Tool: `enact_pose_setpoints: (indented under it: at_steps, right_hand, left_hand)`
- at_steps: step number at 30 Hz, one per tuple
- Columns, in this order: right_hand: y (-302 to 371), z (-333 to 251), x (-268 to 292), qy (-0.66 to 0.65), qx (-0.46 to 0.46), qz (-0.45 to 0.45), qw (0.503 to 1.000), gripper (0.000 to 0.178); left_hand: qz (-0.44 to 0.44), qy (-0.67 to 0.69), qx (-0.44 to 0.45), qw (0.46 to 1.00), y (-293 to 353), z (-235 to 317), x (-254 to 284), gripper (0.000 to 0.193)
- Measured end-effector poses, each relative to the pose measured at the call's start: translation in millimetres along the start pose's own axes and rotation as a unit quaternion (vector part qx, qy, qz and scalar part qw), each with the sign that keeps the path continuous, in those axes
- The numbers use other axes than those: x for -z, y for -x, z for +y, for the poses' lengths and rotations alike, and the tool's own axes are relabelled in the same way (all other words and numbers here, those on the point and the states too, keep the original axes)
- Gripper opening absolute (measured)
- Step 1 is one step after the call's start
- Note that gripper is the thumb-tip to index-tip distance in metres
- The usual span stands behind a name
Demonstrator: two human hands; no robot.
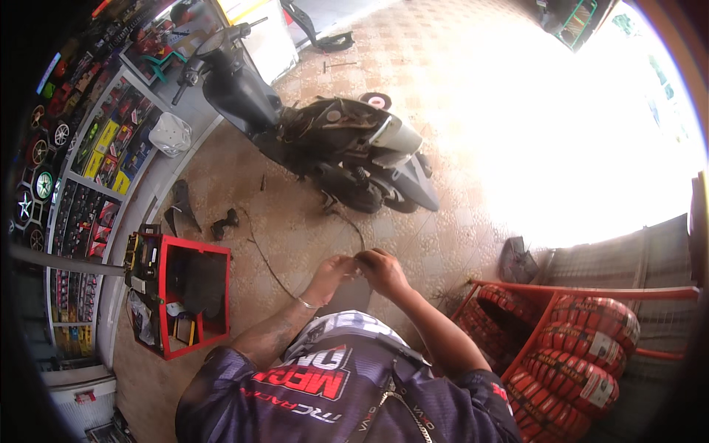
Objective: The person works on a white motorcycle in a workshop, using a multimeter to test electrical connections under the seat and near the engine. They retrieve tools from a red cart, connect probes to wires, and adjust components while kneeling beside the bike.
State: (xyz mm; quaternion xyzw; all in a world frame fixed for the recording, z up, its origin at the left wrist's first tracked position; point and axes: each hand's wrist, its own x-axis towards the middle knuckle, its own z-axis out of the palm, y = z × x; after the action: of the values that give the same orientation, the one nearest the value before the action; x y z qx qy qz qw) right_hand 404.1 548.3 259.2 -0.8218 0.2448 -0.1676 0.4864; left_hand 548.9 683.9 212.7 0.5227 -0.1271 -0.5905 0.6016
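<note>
My left hand (334,275) and my right hand (381,272) meet in front of my lap, fingers closed and pinched together. A thin dark cable (357,224) runs from the floor beside the scooter up to my right hand's fingers. Another stretch of thin cable (267,263) comes down across the tiles and passes behind my left wrist. What lies between the fingertips is small and mostly hidden. Ahead stands a dark scooter (325,133) with its rear body panels off and its rear end toward the right.
To the left is a red open-fronted tool cabinet (227,303). Dark loose parts (224,224) lie on the tiled floor beyond it. Shelves of boxed parts (103,148) line the left wall. On the right, a red rack (550,295) holds wrapped tires (583,347).
</note>
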Motion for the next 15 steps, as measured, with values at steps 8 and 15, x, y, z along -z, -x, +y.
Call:
enact_pose_setpoints:
  at_steps: [8, 15]
  right_hand:
    - [-68, 91, 160, 0.014, -0.101, 0.079, 0.992, 0.020]
    - [-105, 171, 286, -0.067, -0.240, 0.072, 0.966, 0.023]
  left_hand:
    - [-0.123, -0.019, 0.037, 0.991, -205, 12, -117, 0.019]
    - [-0.172, -0.086, 0.071, 0.979, -327, 26, -223, 0.018]
